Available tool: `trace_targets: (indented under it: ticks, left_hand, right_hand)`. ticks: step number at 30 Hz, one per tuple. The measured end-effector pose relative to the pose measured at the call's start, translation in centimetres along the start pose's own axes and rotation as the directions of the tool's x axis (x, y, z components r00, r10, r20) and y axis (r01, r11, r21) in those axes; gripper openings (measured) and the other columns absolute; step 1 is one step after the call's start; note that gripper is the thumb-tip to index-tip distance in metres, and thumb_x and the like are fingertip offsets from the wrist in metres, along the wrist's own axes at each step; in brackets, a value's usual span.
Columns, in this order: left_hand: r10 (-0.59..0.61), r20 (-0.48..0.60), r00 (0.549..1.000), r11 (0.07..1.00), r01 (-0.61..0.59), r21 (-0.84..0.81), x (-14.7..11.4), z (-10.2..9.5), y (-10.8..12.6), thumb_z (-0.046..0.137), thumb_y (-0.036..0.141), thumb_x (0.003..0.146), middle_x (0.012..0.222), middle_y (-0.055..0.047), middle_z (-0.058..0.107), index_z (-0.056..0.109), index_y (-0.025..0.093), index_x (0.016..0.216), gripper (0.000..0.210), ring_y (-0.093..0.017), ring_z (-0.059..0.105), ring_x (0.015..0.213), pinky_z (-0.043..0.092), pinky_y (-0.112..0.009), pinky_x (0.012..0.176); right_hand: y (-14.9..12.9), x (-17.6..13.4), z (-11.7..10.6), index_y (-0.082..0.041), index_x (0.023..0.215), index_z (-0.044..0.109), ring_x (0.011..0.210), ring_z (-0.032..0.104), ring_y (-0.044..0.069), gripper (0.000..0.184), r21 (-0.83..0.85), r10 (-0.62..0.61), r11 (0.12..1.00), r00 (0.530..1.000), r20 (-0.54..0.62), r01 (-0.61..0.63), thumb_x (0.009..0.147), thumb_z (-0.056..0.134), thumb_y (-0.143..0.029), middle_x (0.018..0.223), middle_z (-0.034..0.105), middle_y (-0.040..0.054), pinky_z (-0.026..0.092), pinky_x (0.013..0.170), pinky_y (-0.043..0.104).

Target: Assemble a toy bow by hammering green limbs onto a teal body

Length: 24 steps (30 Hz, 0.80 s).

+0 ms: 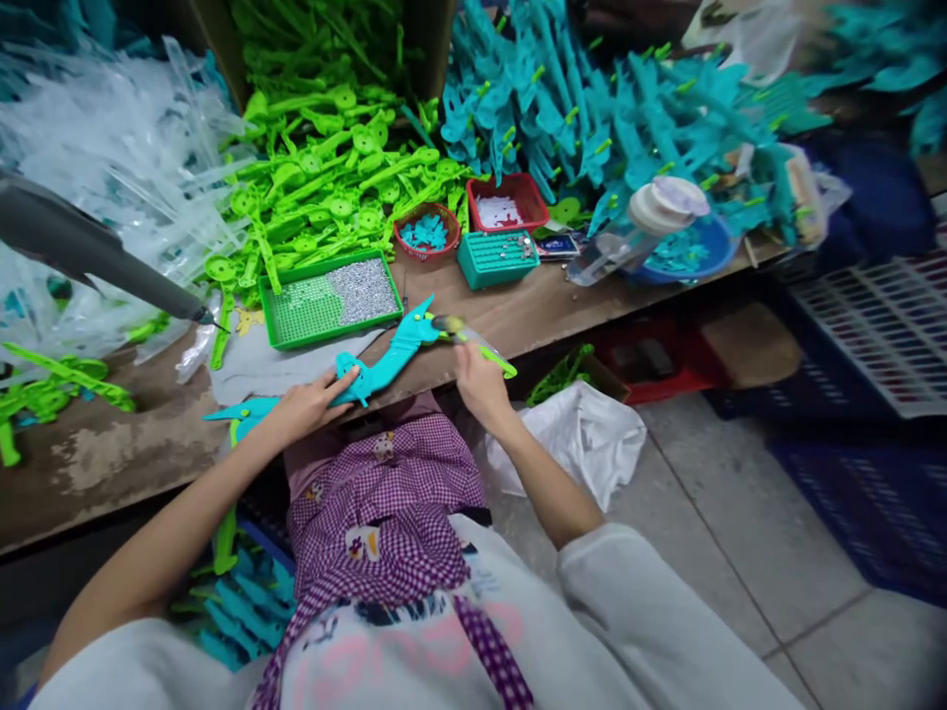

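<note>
My left hand (315, 402) grips the near end of a teal plastic arm-shaped part (392, 353) lying across the front edge of the wooden bench (110, 454). My right hand (480, 380) holds a slim green-handled tool (480, 345) whose tip meets the far end of the teal part. A second teal part (241, 412) lies just left of my left hand. A green tray (296, 311) with small metal pieces sits just behind the hands.
Heaps of green parts (326, 187), teal parts (592, 108) and clear plastic (110, 168) cover the back of the bench. A grey tool (96, 256) pokes in from the left. Small red baskets (507, 202), a teal box (495, 258) and a blue bowl (692, 254) stand mid-bench. Crates sit on the floor at right.
</note>
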<state>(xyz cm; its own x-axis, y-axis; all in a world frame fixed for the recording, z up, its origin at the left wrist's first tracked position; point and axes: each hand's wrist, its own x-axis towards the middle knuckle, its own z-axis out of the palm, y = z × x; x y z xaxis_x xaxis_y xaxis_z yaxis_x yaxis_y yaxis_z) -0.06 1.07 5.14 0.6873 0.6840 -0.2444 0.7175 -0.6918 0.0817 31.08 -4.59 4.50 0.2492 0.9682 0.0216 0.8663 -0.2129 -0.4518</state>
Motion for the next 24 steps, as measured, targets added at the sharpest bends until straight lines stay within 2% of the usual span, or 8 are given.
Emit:
trace_targets:
  ticks: [2, 4, 7, 9, 12, 17, 21, 24]
  left_hand:
    - [0.003, 0.01, 1.0, 1.0, -0.003, 0.014, 0.0, 0.0, 0.1, 0.039, 0.046, 0.098, 0.131, -0.016, 0.056, 0.026, 0.027, 0.155, 0.061, -0.025, 0.067, 0.086, 0.051, -0.031, 0.072]
    - [0.005, 0.016, 1.0, 1.0, -0.006, 0.01, 0.1, -0.1, 0.1, 0.039, 0.046, 0.098, 0.13, -0.015, 0.057, 0.027, 0.029, 0.155, 0.06, -0.024, 0.067, 0.085, 0.051, -0.03, 0.071]
    - [0.002, 0.004, 1.0, 1.0, -0.002, -0.009, 0.2, 0.0, 0.0, 0.041, 0.045, 0.098, 0.13, -0.015, 0.057, 0.028, 0.029, 0.154, 0.06, -0.023, 0.067, 0.087, 0.051, -0.028, 0.071]
    - [-0.01, -0.013, 1.0, 1.0, 0.01, -0.029, 0.3, 0.3, -0.1, 0.043, 0.045, 0.097, 0.131, -0.015, 0.056, 0.028, 0.03, 0.154, 0.061, -0.024, 0.068, 0.089, 0.051, -0.029, 0.071]
    - [-0.017, -0.019, 1.0, 0.998, 0.016, -0.057, 0.3, 0.8, -0.4, 0.044, 0.047, 0.097, 0.132, -0.014, 0.056, 0.027, 0.031, 0.155, 0.062, -0.026, 0.068, 0.091, 0.052, -0.032, 0.074]
    - [-0.001, 0.032, 0.999, 0.999, 0.003, -0.047, 0.3, 0.9, -0.8, 0.042, 0.047, 0.098, 0.135, -0.014, 0.055, 0.026, 0.031, 0.155, 0.062, -0.029, 0.067, 0.099, 0.052, -0.035, 0.08]
    - [0.01, 0.02, 1.0, 0.998, -0.009, -0.069, 0.5, 0.7, -0.9, 0.042, 0.047, 0.098, 0.132, -0.013, 0.057, 0.025, 0.032, 0.155, 0.062, -0.027, 0.068, 0.096, 0.053, -0.034, 0.079]
    - [-0.006, 0.017, 1.0, 0.999, 0.007, -0.053, 0.7, 0.5, -0.4, 0.043, 0.047, 0.098, 0.132, -0.014, 0.057, 0.024, 0.03, 0.156, 0.063, -0.029, 0.068, 0.096, 0.053, -0.036, 0.079]
  right_hand:
    - [-0.2, 0.3, -0.1, -0.02, 0.101, 0.057, 0.063, 0.06, 0.024, 0.043, -0.03, 0.018, 0.999, 0.992, 0.123, -0.014, 0.099, 0.022, -0.045, 0.073, 0.065, 0.0086, 0.04, 0.063, 0.032]
    - [0.1, 0.1, -0.4, -0.021, 0.098, 0.057, 0.065, 0.061, 0.024, 0.042, 0.015, 0.027, 0.999, 0.988, 0.149, -0.029, 0.099, 0.024, -0.046, 0.072, 0.064, 0.007, 0.04, 0.064, 0.031]
    - [1.2, -1.1, -0.7, -0.023, 0.092, 0.055, 0.067, 0.061, 0.023, 0.043, 0.167, 0.099, 0.981, 0.995, 0.013, -0.1, 0.098, 0.022, -0.05, 0.068, 0.059, 0.0032, 0.04, 0.064, 0.03]
    - [2.2, -2.1, -0.6, -0.024, 0.092, 0.053, 0.065, 0.059, 0.022, 0.043, 0.269, 0.201, 0.948, 0.976, -0.085, -0.172, 0.096, 0.025, -0.056, 0.066, 0.057, 0.0012, 0.04, 0.063, 0.03]
    - [4.1, -2.8, 0.4, -0.023, 0.094, 0.054, 0.062, 0.057, 0.021, 0.047, 0.323, 0.303, 0.914, 0.942, -0.141, -0.246, 0.088, 0.038, -0.066, 0.068, 0.059, 0.0008, 0.039, 0.063, 0.029]
    - [7.2, -0.2, 1.6, -0.02, 0.094, 0.058, 0.067, 0.06, 0.022, 0.045, 0.198, 0.317, 0.939, 0.932, -0.174, -0.282, 0.09, 0.038, -0.06, 0.073, 0.065, 0.0063, 0.037, 0.065, 0.029]
    - [8.0, 3.2, 0.2, -0.019, 0.096, 0.06, 0.074, 0.063, 0.026, 0.039, -0.002, 0.278, 0.96, 0.954, -0.11, -0.28, 0.092, 0.045, -0.054, 0.079, 0.069, 0.0111, 0.034, 0.064, 0.029]
    - [7.7, 4.5, -1.1, -0.017, 0.102, 0.061, 0.077, 0.064, 0.028, 0.037, -0.097, 0.23, 0.967, 0.972, -0.053, -0.234, 0.091, 0.05, -0.051, 0.084, 0.071, 0.0142, 0.034, 0.065, 0.029]
